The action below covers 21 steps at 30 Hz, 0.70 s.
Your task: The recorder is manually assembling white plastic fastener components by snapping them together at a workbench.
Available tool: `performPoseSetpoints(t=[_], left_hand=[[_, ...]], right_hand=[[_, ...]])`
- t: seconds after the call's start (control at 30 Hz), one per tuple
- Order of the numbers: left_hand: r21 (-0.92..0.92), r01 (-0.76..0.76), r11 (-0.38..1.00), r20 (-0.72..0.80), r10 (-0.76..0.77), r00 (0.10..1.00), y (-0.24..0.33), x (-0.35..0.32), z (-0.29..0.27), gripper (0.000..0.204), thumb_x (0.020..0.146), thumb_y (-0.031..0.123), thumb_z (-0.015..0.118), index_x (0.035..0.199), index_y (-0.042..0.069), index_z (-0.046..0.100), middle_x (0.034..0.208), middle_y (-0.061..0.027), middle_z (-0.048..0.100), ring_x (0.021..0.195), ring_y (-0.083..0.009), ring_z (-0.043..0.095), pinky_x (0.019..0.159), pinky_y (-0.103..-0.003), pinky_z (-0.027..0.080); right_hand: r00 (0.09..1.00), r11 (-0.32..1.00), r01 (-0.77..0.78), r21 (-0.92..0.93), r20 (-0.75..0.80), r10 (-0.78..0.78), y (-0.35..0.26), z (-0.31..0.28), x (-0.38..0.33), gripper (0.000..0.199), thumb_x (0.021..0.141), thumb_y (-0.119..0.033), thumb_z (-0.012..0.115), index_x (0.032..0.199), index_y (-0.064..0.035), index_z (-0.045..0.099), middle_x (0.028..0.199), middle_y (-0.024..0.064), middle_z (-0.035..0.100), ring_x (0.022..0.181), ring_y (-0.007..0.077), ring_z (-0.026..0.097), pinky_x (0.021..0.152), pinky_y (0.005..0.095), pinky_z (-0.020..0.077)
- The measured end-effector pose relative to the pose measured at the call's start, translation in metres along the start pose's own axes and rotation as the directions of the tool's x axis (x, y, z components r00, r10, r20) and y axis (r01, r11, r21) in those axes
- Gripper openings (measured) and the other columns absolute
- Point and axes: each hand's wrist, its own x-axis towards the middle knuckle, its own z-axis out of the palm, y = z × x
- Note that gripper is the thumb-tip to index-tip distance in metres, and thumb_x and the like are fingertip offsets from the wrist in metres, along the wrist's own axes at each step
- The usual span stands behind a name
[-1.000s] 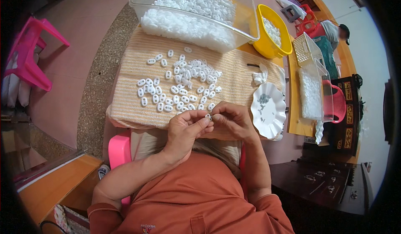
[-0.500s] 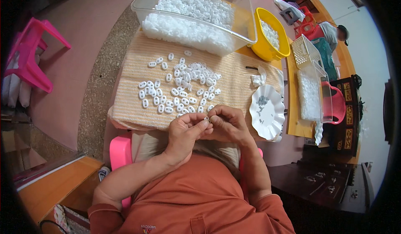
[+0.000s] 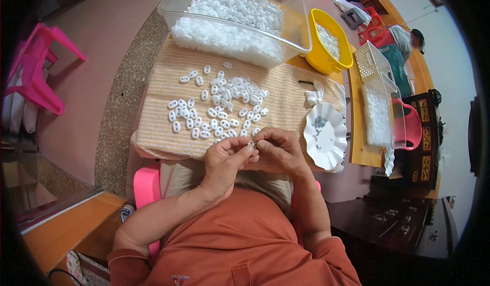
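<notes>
Close to the table's near edge, my left hand pinches a small white plastic piece between thumb and fingers. My right hand meets it there, thumb and forefinger closed at the piece; anything tiny between those fingertips is hidden. Beyond both hands, several white oval pieces with two dark holes lie scattered on the striped cloth. Behind them is a heap of plainer white pieces. To the right of my right hand, a white wavy-rimmed plate carries small grey bits.
A clear bin full of white pieces stands at the table's far side, beside a yellow basin. A crumpled white wrapper lies above the plate. Further right are a white basket and another clear bin. A person sits far right.
Both hands stay together around the small white piece, with only slight finger movement. The whole view has shifted a little.
</notes>
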Motion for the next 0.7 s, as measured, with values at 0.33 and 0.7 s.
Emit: performPoseSetpoints(t=[0.33,0.7], left_hand=[[-0.018,0.014,1.0,0.008,-0.014,1.0,0.001,0.001,0.001,0.013,0.087,0.001,0.061,0.101,-0.001,0.059,0.089,-0.0087,0.065,0.08,-0.0141,0.065,0.074,-0.025,0.056],[-0.012,0.028,1.0,-0.02,-0.029,0.999,0.004,-0.001,0.003,0.015,0.087,0.001,0.061,0.102,0.0,0.058,0.089,-0.0074,0.063,0.082,-0.0144,0.064,0.075,-0.027,0.056]], right_hand=[[0.998,0.998,-0.065,0.018,0.0,0.065,-0.005,-0.008,-0.003,0.018,0.087,0.001,0.062,0.104,0.0045,0.063,0.096,0.0055,0.066,0.089,0.0108,0.062,0.079,0.0241,0.0502],[0.929,0.792,0.256,-0.554,-0.085,-0.36,0.007,-0.022,0.006,0.018,0.082,0.003,0.063,0.1,0.0001,0.063,0.094,0.0076,0.063,0.075,0.012,0.059,0.064,0.0261,0.0477]])
